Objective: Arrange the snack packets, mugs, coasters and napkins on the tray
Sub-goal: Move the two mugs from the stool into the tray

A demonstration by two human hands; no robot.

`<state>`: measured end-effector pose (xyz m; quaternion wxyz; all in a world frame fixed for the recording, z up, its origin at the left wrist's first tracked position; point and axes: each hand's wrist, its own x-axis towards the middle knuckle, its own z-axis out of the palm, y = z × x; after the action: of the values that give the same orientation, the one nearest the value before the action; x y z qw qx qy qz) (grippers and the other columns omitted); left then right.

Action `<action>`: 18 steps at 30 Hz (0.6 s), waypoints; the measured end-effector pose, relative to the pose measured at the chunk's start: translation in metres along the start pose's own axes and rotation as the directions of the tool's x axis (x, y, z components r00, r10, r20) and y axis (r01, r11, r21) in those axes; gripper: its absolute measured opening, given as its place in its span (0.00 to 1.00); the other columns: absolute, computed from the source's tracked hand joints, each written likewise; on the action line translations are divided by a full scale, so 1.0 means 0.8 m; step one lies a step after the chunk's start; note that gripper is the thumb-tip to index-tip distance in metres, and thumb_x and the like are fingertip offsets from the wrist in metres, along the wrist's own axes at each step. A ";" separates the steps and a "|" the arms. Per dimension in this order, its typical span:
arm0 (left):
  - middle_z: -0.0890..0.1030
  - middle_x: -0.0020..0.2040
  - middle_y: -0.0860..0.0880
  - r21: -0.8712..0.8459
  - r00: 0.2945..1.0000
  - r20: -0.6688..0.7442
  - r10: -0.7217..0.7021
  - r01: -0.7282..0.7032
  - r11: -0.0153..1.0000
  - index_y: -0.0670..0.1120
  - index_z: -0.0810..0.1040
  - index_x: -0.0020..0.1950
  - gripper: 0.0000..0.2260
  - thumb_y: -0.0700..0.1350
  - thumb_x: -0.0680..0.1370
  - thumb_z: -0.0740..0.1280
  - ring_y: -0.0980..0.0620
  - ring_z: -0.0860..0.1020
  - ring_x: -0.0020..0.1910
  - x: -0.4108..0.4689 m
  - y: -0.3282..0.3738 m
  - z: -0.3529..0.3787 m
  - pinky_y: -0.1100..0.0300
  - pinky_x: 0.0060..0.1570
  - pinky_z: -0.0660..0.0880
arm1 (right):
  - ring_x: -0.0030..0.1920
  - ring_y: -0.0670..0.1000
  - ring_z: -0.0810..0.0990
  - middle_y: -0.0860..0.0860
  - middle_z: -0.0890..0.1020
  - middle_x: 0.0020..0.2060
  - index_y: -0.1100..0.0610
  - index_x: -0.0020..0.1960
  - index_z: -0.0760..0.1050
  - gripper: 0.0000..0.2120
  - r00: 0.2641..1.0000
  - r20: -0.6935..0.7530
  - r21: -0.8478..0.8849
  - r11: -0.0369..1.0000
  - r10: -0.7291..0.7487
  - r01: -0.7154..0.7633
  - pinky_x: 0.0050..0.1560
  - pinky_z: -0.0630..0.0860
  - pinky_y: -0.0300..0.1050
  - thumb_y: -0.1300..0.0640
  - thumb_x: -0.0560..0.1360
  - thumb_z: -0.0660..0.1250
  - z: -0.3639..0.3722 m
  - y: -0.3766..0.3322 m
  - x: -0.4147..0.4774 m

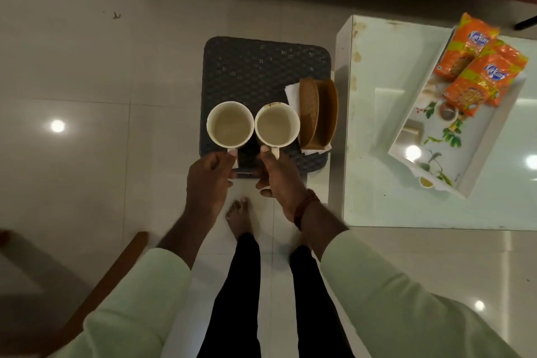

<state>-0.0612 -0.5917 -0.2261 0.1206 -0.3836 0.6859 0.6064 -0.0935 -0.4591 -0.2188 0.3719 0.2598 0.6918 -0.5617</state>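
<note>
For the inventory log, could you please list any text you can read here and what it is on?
"Kurkure": blue logo on the upper snack packet.
"Kurkure": same logo on the lower snack packet.
Other packet print is too blurred to read.

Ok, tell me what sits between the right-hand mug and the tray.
Head view: a brown holder with white napkins on the stool, then bare glass table.

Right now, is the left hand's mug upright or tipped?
Upright: the mug has its open rim facing up; left hand grips the handle.
</note>
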 end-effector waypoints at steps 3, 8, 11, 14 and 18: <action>0.84 0.34 0.51 -0.071 0.999 0.039 -0.032 0.035 0.997 0.47 0.82 0.43 0.10 0.52 0.76 0.68 0.55 0.83 0.35 0.006 0.000 0.002 0.62 0.33 0.79 | 0.41 0.47 0.78 0.52 0.81 0.50 0.53 0.65 0.72 0.19 0.996 -0.026 -0.021 0.996 -0.084 0.083 0.30 0.73 0.33 0.43 0.83 0.51 0.006 0.005 0.005; 0.85 0.36 0.47 -0.110 0.996 0.077 -0.041 0.049 0.993 0.43 0.83 0.42 0.10 0.49 0.74 0.70 0.50 0.84 0.38 0.005 0.004 0.005 0.59 0.38 0.81 | 0.37 0.48 0.77 0.52 0.79 0.41 0.49 0.62 0.71 0.17 0.990 -0.073 0.016 0.993 -0.117 0.118 0.34 0.75 0.38 0.42 0.83 0.51 0.010 0.012 0.001; 0.86 0.41 0.45 -0.109 0.984 0.172 -0.045 0.064 0.992 0.42 0.83 0.47 0.10 0.48 0.76 0.69 0.48 0.85 0.42 0.003 0.007 0.006 0.58 0.41 0.81 | 0.32 0.46 0.73 0.52 0.75 0.35 0.50 0.56 0.72 0.12 0.986 -0.082 0.102 0.983 -0.145 0.153 0.31 0.72 0.37 0.46 0.83 0.53 0.013 0.013 -0.005; 0.86 0.41 0.46 -0.127 0.989 0.147 -0.014 0.033 0.991 0.42 0.83 0.47 0.09 0.47 0.78 0.67 0.47 0.85 0.42 -0.001 0.011 0.005 0.58 0.42 0.81 | 0.30 0.46 0.68 0.52 0.71 0.32 0.53 0.44 0.70 0.14 0.989 -0.091 0.187 0.973 -0.120 0.135 0.32 0.68 0.39 0.48 0.84 0.53 0.010 0.008 -0.011; 0.86 0.42 0.49 -0.122 0.996 0.086 -0.003 0.014 0.992 0.46 0.83 0.45 0.09 0.50 0.78 0.66 0.48 0.85 0.40 -0.019 0.022 -0.011 0.56 0.43 0.82 | 0.30 0.47 0.67 0.51 0.70 0.31 0.53 0.39 0.69 0.17 0.991 -0.104 0.238 0.966 -0.080 0.103 0.33 0.67 0.40 0.48 0.84 0.53 0.000 -0.004 -0.034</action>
<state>-0.0600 -0.5942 -0.2011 0.1289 -0.3667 0.6400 0.6628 -0.0802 -0.4581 -0.1949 0.2780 0.2972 0.6457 -0.6461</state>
